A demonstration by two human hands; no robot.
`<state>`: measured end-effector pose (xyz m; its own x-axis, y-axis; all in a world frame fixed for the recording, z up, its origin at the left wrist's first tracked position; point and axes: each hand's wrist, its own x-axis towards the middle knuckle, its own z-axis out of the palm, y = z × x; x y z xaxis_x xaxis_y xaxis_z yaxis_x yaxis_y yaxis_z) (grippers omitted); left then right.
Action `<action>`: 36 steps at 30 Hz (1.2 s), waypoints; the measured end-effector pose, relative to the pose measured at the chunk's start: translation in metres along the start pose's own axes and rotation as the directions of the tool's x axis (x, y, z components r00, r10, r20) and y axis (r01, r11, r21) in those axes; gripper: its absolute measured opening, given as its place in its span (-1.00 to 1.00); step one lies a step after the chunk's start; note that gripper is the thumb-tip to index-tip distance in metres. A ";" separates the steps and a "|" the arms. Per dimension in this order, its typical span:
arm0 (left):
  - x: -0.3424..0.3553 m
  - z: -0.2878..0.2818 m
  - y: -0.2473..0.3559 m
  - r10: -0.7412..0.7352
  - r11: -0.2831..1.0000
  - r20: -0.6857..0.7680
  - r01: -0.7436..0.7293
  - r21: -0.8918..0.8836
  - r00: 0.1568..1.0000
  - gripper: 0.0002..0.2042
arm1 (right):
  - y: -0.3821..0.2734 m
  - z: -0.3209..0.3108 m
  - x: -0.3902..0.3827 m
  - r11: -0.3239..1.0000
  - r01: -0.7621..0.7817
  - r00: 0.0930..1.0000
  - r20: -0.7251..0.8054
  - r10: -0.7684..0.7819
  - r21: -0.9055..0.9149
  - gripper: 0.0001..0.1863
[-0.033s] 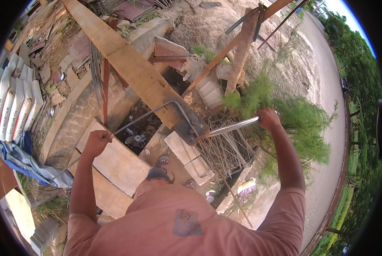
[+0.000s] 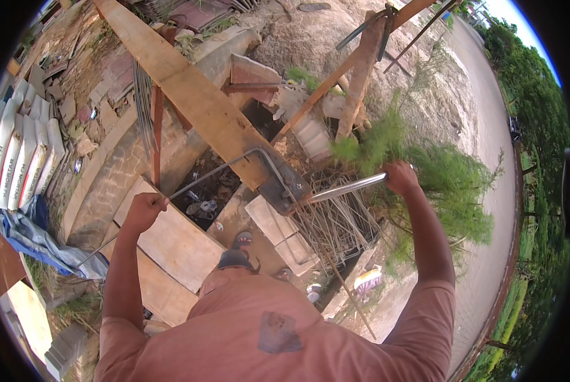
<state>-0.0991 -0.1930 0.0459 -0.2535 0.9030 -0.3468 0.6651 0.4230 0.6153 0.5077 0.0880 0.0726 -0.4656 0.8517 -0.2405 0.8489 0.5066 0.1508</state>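
Note:
My left hand (image 2: pixel 146 211) is closed around a long grey steel rod (image 2: pixel 210 172), which runs up over a wooden plank (image 2: pixel 183 89) and bends sharply down toward a dark metal plate (image 2: pixel 277 199) fixed at the plank's near end. On the right, my right hand (image 2: pixel 401 180) grips a shiny metal pipe (image 2: pixel 348 188), whose far end meets that plate beside the bent rod. The plank slopes from upper left to the middle, with wooden posts under it.
White bags (image 2: pixel 14 159) are stacked at left on blue sheeting (image 2: pixel 37 239). Pale boards (image 2: pixel 177 254) lie below beside an open pit (image 2: pixel 205 213) with debris. Bent steel pieces (image 2: pixel 336 229) are piled right of the plate, near a green shrub (image 2: pixel 444 204). A paved road (image 2: pixel 488 146) curves along the right.

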 end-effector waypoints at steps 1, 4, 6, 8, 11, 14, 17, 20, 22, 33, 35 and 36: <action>0.002 0.000 0.002 -0.011 1.000 0.001 0.011 0.003 1.000 -0.67 | 0.002 0.001 0.000 1.000 -0.014 1.000 -0.025 0.014 -0.005 -0.87; 0.001 0.000 0.005 -0.020 0.996 -0.029 0.023 0.085 0.999 -0.71 | -0.007 0.001 -0.002 0.999 -0.030 0.994 -0.105 0.031 0.009 -0.90; -0.005 -0.001 0.016 0.016 0.990 -0.105 0.000 0.144 0.994 -0.73 | -0.005 0.005 0.000 1.000 -0.004 0.984 -0.179 0.008 0.026 -0.91; -0.015 0.008 0.027 0.176 0.960 -0.311 -0.094 0.262 0.934 -0.68 | -0.007 0.006 0.002 1.000 0.002 0.981 -0.196 0.003 0.026 -0.91; -0.041 0.027 0.059 0.311 0.912 -0.456 -0.127 0.390 0.834 -0.59 | -0.010 0.006 0.009 0.997 -0.027 0.982 -0.184 0.040 0.073 -0.90; -0.085 0.095 0.132 0.408 0.906 -0.374 -0.320 0.276 0.833 -0.55 | -0.007 0.011 0.011 0.996 -0.037 0.970 -0.238 0.057 0.086 -0.89; -0.147 0.203 0.221 0.726 0.618 0.164 -0.738 0.272 0.668 -0.52 | -0.016 0.011 0.017 0.992 -0.012 0.955 -0.292 0.048 0.126 -0.88; -0.187 0.287 0.277 0.799 0.455 0.375 -0.880 0.134 0.470 -0.53 | -0.020 0.015 0.020 0.991 -0.008 0.946 -0.321 0.051 0.135 -0.88; -0.197 0.316 0.285 0.763 0.455 0.456 -0.882 0.124 0.458 -0.54 | -0.022 0.011 0.017 0.993 -0.016 0.943 -0.328 0.053 0.113 -0.88; -0.227 0.329 0.264 0.796 0.531 0.298 -0.844 0.078 0.528 -0.70 | -0.029 0.012 -0.003 0.984 -0.071 0.919 -0.372 0.128 0.162 -0.89; -0.230 0.321 0.255 0.787 0.541 0.319 -0.839 0.055 0.528 -0.70 | -0.027 0.014 -0.016 0.975 -0.096 0.912 -0.375 0.166 0.199 -0.88; -0.231 0.317 0.247 0.799 0.527 0.315 -0.848 0.045 0.513 -0.71 | -0.028 0.021 -0.023 0.970 -0.127 0.908 -0.369 0.197 0.206 -0.88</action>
<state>0.3467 -0.3208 0.0540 0.6222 0.7776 0.0906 0.5974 -0.5464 0.5869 0.4998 0.0508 0.0535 -0.3482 0.9228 0.1651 0.9342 0.3562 -0.0206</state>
